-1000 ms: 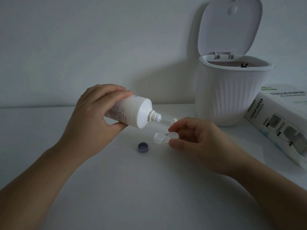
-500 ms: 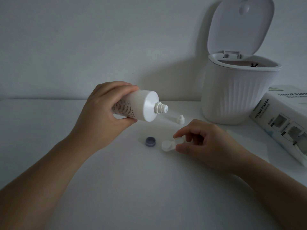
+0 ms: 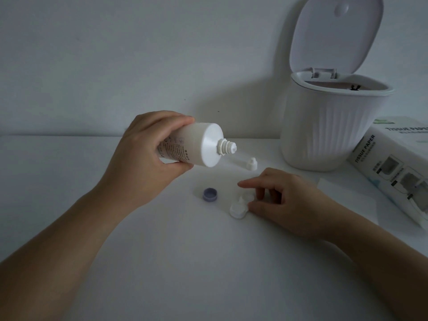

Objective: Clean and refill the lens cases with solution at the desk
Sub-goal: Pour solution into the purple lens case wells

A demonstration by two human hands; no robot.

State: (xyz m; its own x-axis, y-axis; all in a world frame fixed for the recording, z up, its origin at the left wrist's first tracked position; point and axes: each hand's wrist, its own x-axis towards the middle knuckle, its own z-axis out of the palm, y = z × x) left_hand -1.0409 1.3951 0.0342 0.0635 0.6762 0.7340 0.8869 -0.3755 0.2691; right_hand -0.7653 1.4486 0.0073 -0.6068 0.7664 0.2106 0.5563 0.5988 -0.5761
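The bottle is gripped around its body by the left hand and held tilted above the surface, its uncapped nozzle aimed down and to the right. The case lies on the surface toward the right edge, steadied by the right hand, whose thumb touches the nearer well while the fingers arch loosely over the farther one; nothing is clenched. A purple cap sits just beside the case, open side up, and a white cap lies toward the far edge.

The nozzle is not over either well (it points short of the case), so a squeeze now would likely put solution on the surface or the fingers. The case is light and only lightly pinned; it could skid or tip if nudged by the nozzle. Contact between nozzle tip and fingers would risk contamination. The arched fingers also shade the farther well, so overfilling could go unnoticed.
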